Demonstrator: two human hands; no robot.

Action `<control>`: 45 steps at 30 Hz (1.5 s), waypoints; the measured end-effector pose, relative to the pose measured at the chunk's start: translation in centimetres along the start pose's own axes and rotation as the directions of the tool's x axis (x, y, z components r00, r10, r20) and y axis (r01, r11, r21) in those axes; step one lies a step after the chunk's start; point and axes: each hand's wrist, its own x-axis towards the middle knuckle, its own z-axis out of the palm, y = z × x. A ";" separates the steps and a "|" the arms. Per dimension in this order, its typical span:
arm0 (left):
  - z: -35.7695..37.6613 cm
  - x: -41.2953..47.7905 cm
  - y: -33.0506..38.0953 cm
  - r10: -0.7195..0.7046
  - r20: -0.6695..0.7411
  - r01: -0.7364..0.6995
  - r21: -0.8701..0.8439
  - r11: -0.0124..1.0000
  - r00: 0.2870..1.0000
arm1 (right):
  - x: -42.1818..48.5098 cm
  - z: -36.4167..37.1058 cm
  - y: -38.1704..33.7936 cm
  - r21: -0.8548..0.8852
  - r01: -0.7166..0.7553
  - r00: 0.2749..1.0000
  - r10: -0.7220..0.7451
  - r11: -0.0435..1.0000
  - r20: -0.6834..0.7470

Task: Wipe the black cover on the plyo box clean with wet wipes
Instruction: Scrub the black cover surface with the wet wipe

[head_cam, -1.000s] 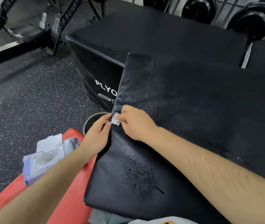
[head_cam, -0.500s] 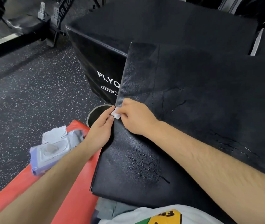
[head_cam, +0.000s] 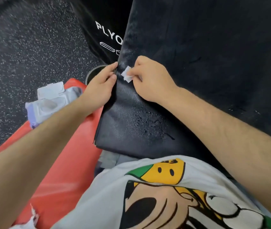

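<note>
The black cover (head_cam: pixel 206 66) lies over the plyo box (head_cam: pixel 105 30), wet and shiny near its front left edge. My right hand (head_cam: pixel 149 80) pinches a small crumpled white wet wipe (head_cam: pixel 126 76) and holds it against the cover close to that edge. My left hand (head_cam: pixel 101 86) grips the cover's left edge, with its fingers curled round the fold just left of the wipe. The cover's near corner hangs down over a red pad (head_cam: pixel 62 162).
An open pack of wet wipes (head_cam: pixel 50 103) lies on the red pad's far end. A round dark weight plate (head_cam: pixel 93 73) sits on the speckled floor (head_cam: pixel 24 52) behind my left hand. My white printed shirt (head_cam: pixel 164 195) fills the lower frame.
My head has tilted down, so the box has slid up and my shirt has come into view. My right hand with the wipe has moved slightly right, away from my left fingers.
</note>
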 end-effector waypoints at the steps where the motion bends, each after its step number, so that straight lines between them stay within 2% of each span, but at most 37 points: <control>1: 0.0 -0.1 -0.1 -0.009 0.002 0.009 0.007 1.000 1.000 | -0.3 -0.1 -0.2 -0.003 0.024 0.999 -0.024 1.000 0.021; 4: -0.1 -0.4 -0.3 -0.010 -0.002 0.010 -0.011 1.000 1.000 | -0.5 -0.5 0.3 -0.026 0.028 0.999 -0.027 0.999 0.031; 6: 0.1 -0.7 -0.2 0.014 -0.005 -0.014 0.008 1.000 1.000 | -0.7 -0.4 0.5 -0.019 -0.029 0.999 0.028 0.999 -0.030; 8: 0.1 -1.3 -0.2 0.018 0.001 -0.018 0.017 1.000 1.000 | -1.6 0.3 -0.1 -0.030 -0.020 0.999 0.019 0.999 -0.051; 11: -0.3 -1.8 -0.5 0.014 0.031 -0.014 0.003 1.000 0.999 | -2.5 0.3 -0.8 -0.018 0.053 0.998 -0.052 0.998 0.018; 13: -0.6 -2.2 -0.7 0.009 0.049 -0.008 -0.014 1.000 0.999 | -2.2 -0.5 -0.7 0.004 0.051 0.998 -0.051 0.999 0.043; 18: -1.2 -3.2 -1.3 -0.002 0.089 0.005 -0.033 0.999 0.996 | -1.5 -0.5 -1.0 -0.093 0.070 0.994 -0.061 0.993 0.089; 21: -1.7 -3.5 -1.7 -0.017 0.105 0.021 -0.041 0.999 0.994 | -1.4 -0.3 -1.3 -0.051 0.049 0.994 -0.043 0.997 0.104; 27: -1.1 -3.8 -1.0 0.046 0.058 -0.050 0.056 0.997 0.997 | 0.8 -0.1 -1.2 0.092 -0.057 0.998 0.054 0.994 0.037; 32: -0.5 -4.0 -1.0 0.047 0.025 -0.049 0.067 0.997 0.999 | -1.2 0.3 -2.8 0.059 0.080 0.989 -0.087 0.995 0.118; 37: -0.4 -3.9 -1.0 0.074 -0.001 -0.073 0.056 0.996 0.997 | 0.6 0.0 -1.5 0.019 0.010 0.998 -0.011 1.000 0.054; 42: -0.2 -3.7 -1.3 0.106 -0.077 -0.100 0.080 0.992 0.991 | -1.1 -0.1 -2.6 0.059 0.097 0.988 -0.103 0.994 0.112; 45: -0.1 -3.6 -1.2 0.105 -0.079 -0.101 0.052 0.994 0.991 | 0.0 -0.8 -1.3 0.050 0.041 0.997 -0.045 0.998 0.067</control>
